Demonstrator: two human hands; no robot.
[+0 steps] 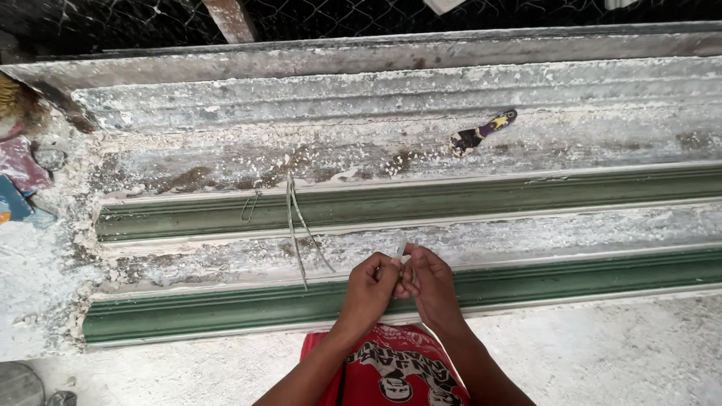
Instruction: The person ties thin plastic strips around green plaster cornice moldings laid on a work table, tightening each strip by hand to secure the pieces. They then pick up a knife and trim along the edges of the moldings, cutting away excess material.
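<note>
Head view, looking down. The left hand [370, 284] and right hand [430, 282] meet over the plaster-crusted moulding form [391, 150], fingertips pinched together on a small pale strip [403, 250] that stands up between them; both grips are closed on it. The strip sits just above the nearer green channel [526, 278], in front of the person's red printed shirt [395, 365]. It is thin, whitish and narrow, its lower end hidden by the fingers, so its full shape cannot be told. Judged by its thinness, it is probably light and pliable, easily bent or torn, and best taken at its ends with fingertips rather than the whole hand. To the left, a few long greenish fibre strands [295, 225] lie across the ridges. Well apart, higher on the form, rests a scraper [481, 134] with a purple handle.
</note>
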